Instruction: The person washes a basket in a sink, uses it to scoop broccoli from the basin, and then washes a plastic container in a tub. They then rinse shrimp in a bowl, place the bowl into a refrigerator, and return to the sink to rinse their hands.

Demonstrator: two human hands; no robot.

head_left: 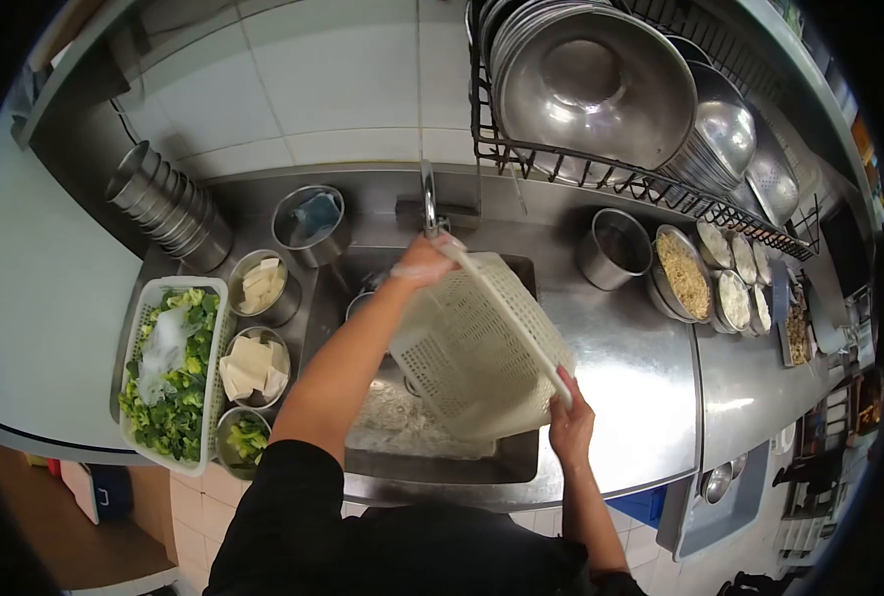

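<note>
A white perforated plastic basket (467, 348) is tilted over the metal sink (362, 465). At its far rim, just below the tap (429, 189), my left hand (427, 260) is closed on the basket and looks slightly blurred. My right hand (570, 425) grips the near right corner of the rim. The basket's inside shows no food. Water lies in the sink bottom beneath it, and part of a round metal vessel (357, 307) shows to the left of the basket.
Left of the sink stand a basket of leafy greens (208, 397), metal pots with pale blocks (261, 283), and stacked metal pots (168, 209). Above right, a black wire rack (601, 174) holds metal bowls (596, 89). Bowls of chopped food (682, 273) line the right counter.
</note>
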